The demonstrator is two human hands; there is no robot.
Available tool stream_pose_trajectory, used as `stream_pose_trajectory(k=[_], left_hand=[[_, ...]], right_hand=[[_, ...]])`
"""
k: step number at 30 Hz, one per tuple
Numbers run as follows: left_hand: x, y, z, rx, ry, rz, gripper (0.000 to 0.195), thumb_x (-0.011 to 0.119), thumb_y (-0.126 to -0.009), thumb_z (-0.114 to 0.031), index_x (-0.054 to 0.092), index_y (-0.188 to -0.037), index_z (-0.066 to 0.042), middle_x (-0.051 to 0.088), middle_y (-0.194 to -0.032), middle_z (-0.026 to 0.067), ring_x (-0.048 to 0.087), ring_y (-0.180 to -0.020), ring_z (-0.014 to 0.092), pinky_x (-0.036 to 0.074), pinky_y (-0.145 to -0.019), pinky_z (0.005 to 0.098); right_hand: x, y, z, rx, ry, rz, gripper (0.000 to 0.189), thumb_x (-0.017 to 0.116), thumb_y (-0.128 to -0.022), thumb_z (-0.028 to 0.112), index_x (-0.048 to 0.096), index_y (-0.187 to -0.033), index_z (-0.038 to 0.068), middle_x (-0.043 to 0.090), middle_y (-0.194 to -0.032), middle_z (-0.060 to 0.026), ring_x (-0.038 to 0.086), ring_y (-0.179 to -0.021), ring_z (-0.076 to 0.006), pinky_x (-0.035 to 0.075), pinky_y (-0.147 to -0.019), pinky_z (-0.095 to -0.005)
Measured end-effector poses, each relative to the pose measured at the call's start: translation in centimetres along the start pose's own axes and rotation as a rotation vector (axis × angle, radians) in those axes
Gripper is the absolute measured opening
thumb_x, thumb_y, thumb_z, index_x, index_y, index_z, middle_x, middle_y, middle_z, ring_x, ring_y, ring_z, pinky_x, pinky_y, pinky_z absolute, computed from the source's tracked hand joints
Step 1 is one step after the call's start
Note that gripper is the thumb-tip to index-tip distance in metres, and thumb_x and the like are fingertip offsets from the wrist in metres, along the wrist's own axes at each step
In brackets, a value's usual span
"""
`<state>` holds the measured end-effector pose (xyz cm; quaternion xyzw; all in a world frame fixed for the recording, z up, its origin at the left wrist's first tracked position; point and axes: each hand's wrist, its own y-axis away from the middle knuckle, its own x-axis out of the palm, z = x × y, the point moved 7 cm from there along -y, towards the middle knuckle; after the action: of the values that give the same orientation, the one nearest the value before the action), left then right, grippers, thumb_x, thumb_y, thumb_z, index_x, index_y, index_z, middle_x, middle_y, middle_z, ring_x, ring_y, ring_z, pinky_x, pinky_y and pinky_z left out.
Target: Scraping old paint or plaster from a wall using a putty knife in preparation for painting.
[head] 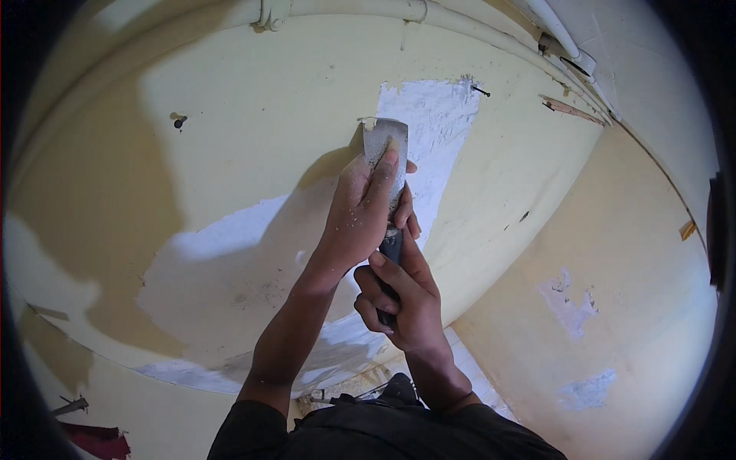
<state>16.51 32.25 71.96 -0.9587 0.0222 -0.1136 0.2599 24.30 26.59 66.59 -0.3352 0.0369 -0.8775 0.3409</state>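
Both hands are on a putty knife with a worn metal blade and a black handle. My left hand [362,213] lies around the blade [384,131], its index finger stretched along the metal. Lower down, my right hand [405,293] is closed around the handle [391,246]. The blade's far edge meets the pale yellow painted wall [276,132], and a small paint flake clings at its left corner. Right beside the blade runs a bare whitish strip [440,132] with a ragged edge. Pale dust specks dot my left hand. The left fingertips partly hide the blade.
A dark nail [482,91] juts out at the strip's top right; a dark peg [180,122] sticks out farther left. A painted pipe [356,8] crosses the top. The adjoining wall [517,310] at right has scraped patches. Red cloth [98,441] hangs lower left.
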Motion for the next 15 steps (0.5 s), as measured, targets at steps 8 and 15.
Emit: stream_pose_trajectory(k=[8,15], left_hand=[[-0.1,3.9,2.9,-0.111,0.073,-0.041,0.050,0.045,-0.106,-0.047,0.052,-0.108,0.003,0.045,-0.054,0.0035,0.057,-0.047,0.019,0.051,-0.054,0.0333],[-0.4,2.4,1.6,-0.075,0.041,-0.054,0.048,0.046,-0.106,-0.045,0.052,-0.107,0.002,0.046,-0.054,0.0037,0.056,-0.046,0.018,0.050,-0.052,0.0337]], right_hand=[[-0.2,3.4,-2.0,0.170,-0.032,-0.081,0.060,0.042,-0.103,0.005,0.020,-0.157,0.018,0.037,-0.071,0.0022,0.028,-0.047,-0.0044,0.025,-0.037,-0.0210],[-0.3,2.4,-1.5,0.146,0.006,-0.054,0.050,0.042,-0.106,0.012,0.024,-0.152,0.014,0.033,-0.058,0.0019,0.027,-0.041,-0.0062,0.025,-0.038,-0.0238]])
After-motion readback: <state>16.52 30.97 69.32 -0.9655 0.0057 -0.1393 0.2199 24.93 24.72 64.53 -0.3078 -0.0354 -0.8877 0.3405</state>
